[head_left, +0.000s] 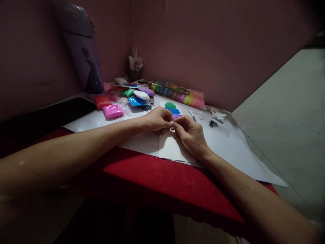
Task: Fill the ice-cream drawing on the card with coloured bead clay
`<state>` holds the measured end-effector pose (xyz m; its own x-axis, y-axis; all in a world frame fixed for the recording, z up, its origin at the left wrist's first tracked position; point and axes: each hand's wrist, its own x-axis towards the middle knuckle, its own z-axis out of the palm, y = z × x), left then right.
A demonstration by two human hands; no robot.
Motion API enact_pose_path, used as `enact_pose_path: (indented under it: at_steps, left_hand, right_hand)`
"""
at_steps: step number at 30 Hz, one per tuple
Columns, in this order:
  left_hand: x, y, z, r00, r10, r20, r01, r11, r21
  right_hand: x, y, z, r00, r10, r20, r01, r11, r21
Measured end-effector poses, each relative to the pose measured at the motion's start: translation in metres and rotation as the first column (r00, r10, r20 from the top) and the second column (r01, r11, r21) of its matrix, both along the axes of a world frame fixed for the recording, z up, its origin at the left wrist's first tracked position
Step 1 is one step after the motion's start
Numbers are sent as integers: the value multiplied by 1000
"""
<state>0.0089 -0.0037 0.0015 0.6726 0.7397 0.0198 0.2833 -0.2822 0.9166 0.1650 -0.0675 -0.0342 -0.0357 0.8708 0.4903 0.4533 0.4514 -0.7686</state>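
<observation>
My left hand [159, 119] and my right hand [189, 133] meet at the fingertips over a cream card [169, 147]. Between them they pinch a small white piece [172, 124], which looks like clay. Just beyond the hands, the card's upper part bears a green patch [170, 105], a blue patch [172, 110] and a purple patch [176, 116]. The fingers hide the middle of the card.
White paper [220, 152] covers much of the red cloth [152, 176]. Pink [113, 111], red [102, 101] and blue [136, 101] packets lie at the left. Behind stand a multicoloured pack [177, 95] and a cup [135, 74]. A black smudge [213, 124] lies right.
</observation>
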Motion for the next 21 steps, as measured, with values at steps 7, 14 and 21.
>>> enact_pose_path:
  at_steps: [7, 14, 21]
  left_hand:
    - [-2, 3, -1, 997, -23, 76, 30, 995, -91]
    - [-1, 0, 0, 997, -15, 80, 23, 995, -97]
    - [-4, 5, -4, 985, -131, 116, 138, 989, -54]
  right_hand:
    - [-1, 0, 0, 1000, -19, -17, 19, 1000, -2]
    - [0, 1, 0, 1000, -24, -11, 24, 1000, 15]
    - [1, 2, 0, 999, -52, 12, 52, 998, 29]
